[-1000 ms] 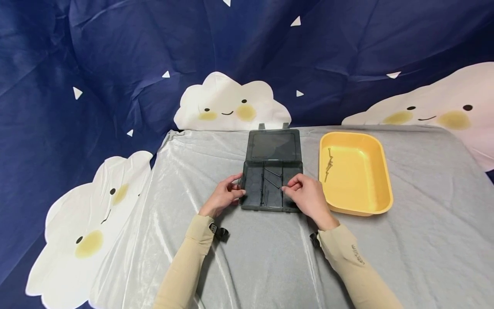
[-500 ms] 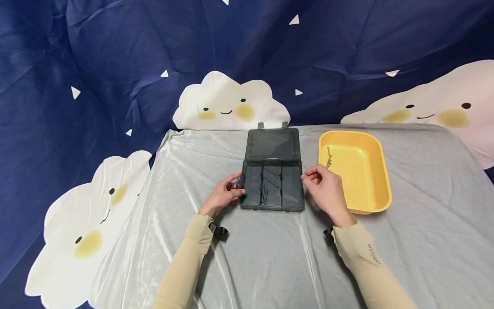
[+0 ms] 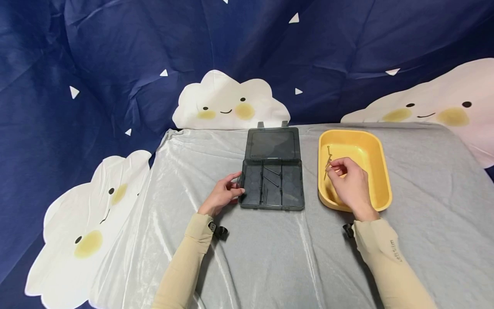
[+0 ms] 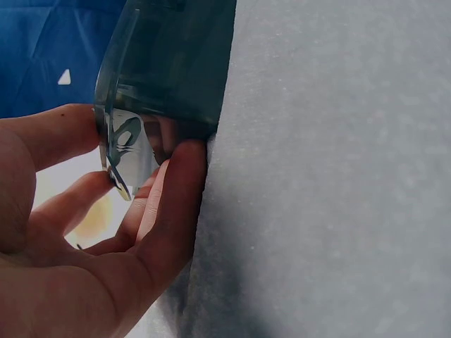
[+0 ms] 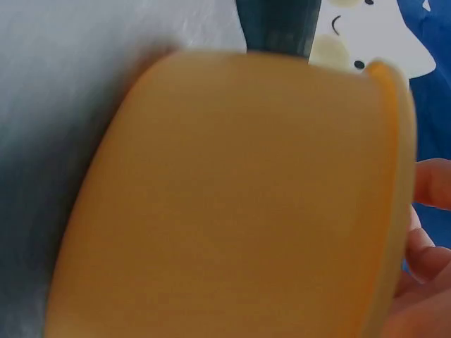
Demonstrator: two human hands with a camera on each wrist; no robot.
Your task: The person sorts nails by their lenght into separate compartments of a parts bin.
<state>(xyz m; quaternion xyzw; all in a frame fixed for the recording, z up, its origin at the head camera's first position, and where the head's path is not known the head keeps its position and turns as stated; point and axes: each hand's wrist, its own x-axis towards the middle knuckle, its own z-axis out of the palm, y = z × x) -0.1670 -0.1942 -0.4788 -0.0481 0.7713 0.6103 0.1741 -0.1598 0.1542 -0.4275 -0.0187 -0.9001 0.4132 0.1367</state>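
A dark, see-through organizer box [image 3: 252, 182] lies on the cloth, its lid [image 3: 273, 143] laid back. Several dark screws [image 3: 272, 181] lie in its middle compartment. My left hand [image 3: 221, 195] holds the box's left side; the left wrist view shows its thumb and fingers around the box edge [image 4: 173, 70]. To the right, several screws [image 3: 329, 151] lie along the left inside of a yellow tub [image 3: 386, 189]. My right hand [image 3: 352, 184] is over the tub, its bent fingertips right at those screws. In the right wrist view, the tub's wall [image 5: 232, 197] partly hides that hand's fingers [image 5: 433, 184].
Grey cloth [image 3: 262, 257] covers the table. A blue backdrop [image 3: 247, 38] with cloud prints hangs close behind it. The raised tub rim stands between the screws in it and the box. Both wrists wear small black devices [image 3: 220, 231].
My right hand has moved right, from over the box's right compartment, past the box's edge, to the screws in the yellow tub. The left hand has stayed on the box.
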